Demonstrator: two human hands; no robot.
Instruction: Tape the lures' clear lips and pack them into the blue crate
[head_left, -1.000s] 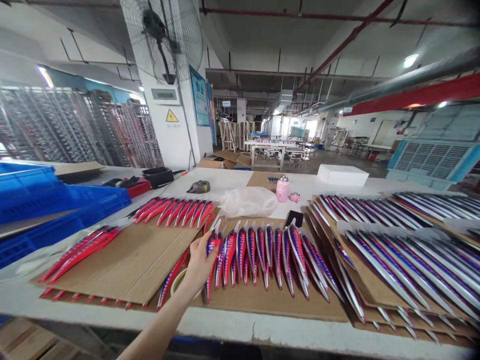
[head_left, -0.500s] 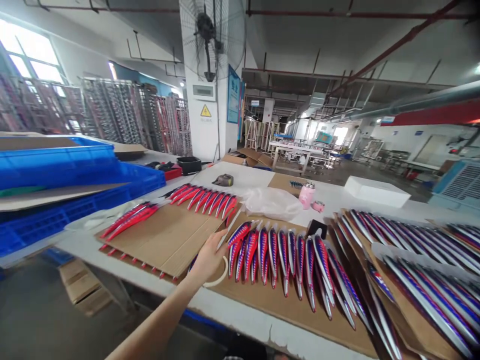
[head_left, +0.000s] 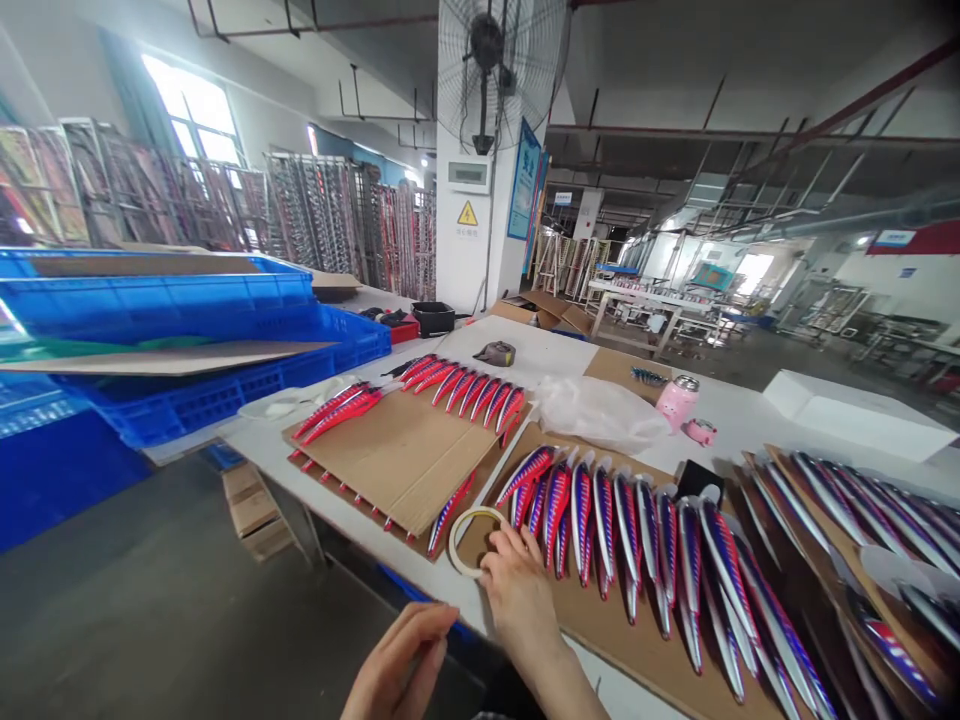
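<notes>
Well, pale ring (head_left: 454, 545) against right hand (head_left: 519, 582).

Apparently a factory workshop: wall fan (head_left: 486, 60), crowded racks (head_left: 322, 215), blue crates (head_left: 225, 350), long worktables (head_left: 517, 335).

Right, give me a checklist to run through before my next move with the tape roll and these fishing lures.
1. Left hand free: ok, nothing is seen in it, and its fingers are clear of the lures.
2. Right hand at the tape roll: ok, its fingers are at the roll's right side.
3. Firm grip on the roll: cannot tell, the hand hides part of it.
4. Row of lures evenly laid: not ok, the leftmost lure slants across the tops of its neighbours.
5. Bare space on the left cardboard sheet: ok, its middle is uncovered.
</notes>
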